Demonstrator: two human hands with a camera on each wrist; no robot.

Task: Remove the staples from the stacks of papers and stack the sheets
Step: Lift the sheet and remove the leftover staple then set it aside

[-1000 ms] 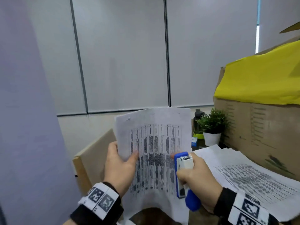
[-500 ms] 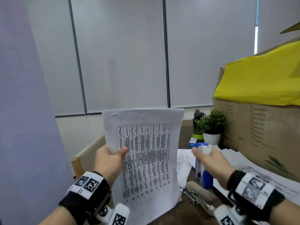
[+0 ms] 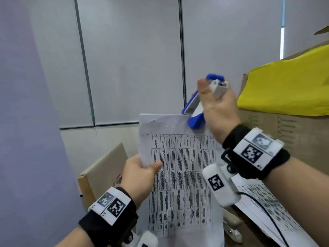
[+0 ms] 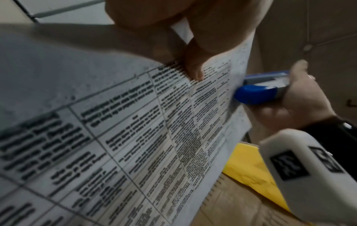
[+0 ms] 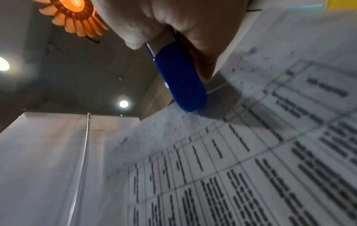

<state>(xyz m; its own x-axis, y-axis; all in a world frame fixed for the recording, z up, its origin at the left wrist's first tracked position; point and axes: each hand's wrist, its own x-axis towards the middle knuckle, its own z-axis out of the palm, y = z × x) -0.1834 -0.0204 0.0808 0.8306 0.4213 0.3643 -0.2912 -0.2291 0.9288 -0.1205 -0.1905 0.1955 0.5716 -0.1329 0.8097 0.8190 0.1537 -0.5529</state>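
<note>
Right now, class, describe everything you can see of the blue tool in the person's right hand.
The blue tool looks like a small plastic stapler or staple remover: a rounded blue body with a white and grey inner part. The right hand grips it, thumb along one side, fingers curled round the other. It is tilted, its blue nose down at the top right corner of the printed sheets, which the left hand holds upright. Whether it actually bites the paper cannot be told.

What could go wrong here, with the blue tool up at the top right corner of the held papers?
1. The left hand pinches the papers only at their left edge, far from that corner, so the unsupported sheets may buckle or tear.
2. The blue staple remover in the right hand meets the corner at an angle; it might slip. No staple is visible there.
</note>
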